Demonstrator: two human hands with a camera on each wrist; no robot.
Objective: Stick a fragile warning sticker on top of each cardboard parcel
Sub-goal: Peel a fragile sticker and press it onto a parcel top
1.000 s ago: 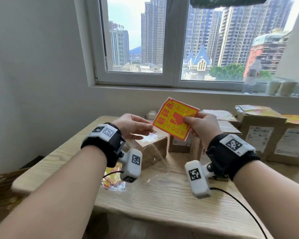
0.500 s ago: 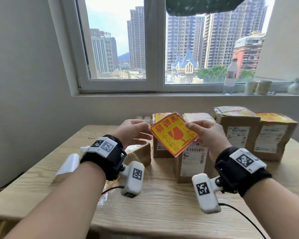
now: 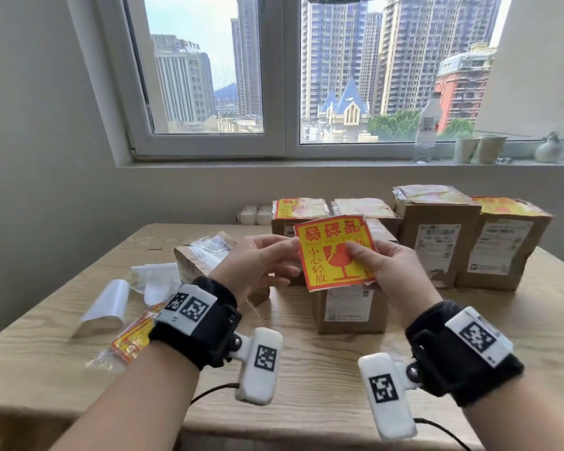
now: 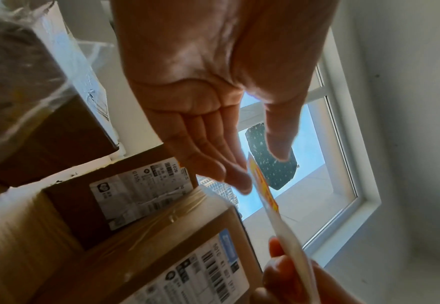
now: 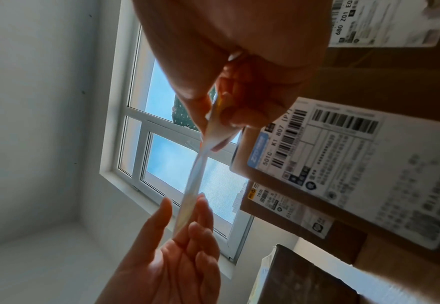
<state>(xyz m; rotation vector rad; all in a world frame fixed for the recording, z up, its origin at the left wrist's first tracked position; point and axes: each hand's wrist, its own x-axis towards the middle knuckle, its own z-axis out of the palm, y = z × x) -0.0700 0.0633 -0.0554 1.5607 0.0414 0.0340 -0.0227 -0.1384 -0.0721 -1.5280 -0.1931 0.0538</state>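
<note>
A red and yellow fragile sticker (image 3: 329, 255) is upright in the air, its printed face toward me. My right hand (image 3: 381, 268) pinches its right side, thumb on the front. My left hand (image 3: 258, 265) is at its left edge with straight fingers (image 4: 229, 174) touching the sheet (image 4: 264, 195) and the thumb apart. The sticker hangs over a plain-topped cardboard parcel (image 3: 349, 307) at the table's middle. Behind stand several parcels with stickers on top (image 3: 302, 208) (image 3: 508, 206). A taped parcel (image 3: 205, 255) lies behind my left hand.
A plastic pack of stickers (image 3: 134, 335) and white backing sheets (image 3: 106, 304) lie on the wooden table (image 3: 306, 369) at the left. A bottle (image 3: 425, 128) and cups (image 3: 479, 149) stand on the window sill. The wall is just behind the parcels.
The sticker has turned upright to face me and come down over the middle parcel. My left hand has moved in to its left edge. My view has swung to the right.
</note>
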